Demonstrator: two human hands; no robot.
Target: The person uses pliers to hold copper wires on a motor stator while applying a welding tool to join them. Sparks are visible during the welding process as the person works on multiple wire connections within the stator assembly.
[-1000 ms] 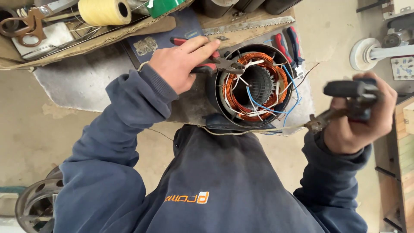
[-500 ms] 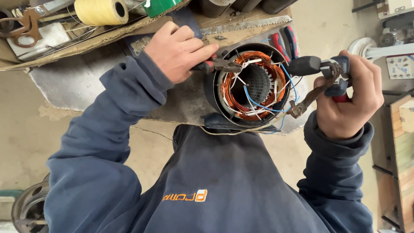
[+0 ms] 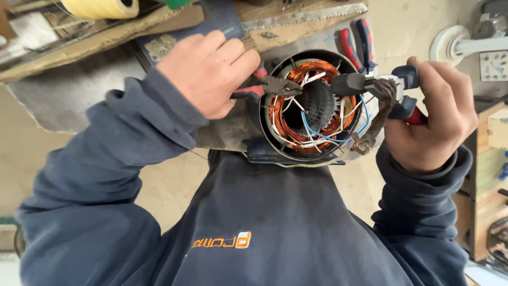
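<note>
An electric motor stator with copper windings and loose white and blue wires sits in front of me. My left hand grips red-handled pliers, whose jaws rest on the winding at the stator's left rim. My right hand is at the stator's right rim, closed on a black-handled tool and on a brown bundle of leads ending in metal lugs. The tool's black tip reaches over the winding.
Spare red and blue-handled pliers lie behind the stator. A saw blade and a yellow twine spool lie on the wooden board at the top. A white round part and wooden shelves stand at the right.
My right hand has swung in from the right with the black-handled tool and the leads, reaching the stator's rim. My left hand has kept its pliers at the winding.
</note>
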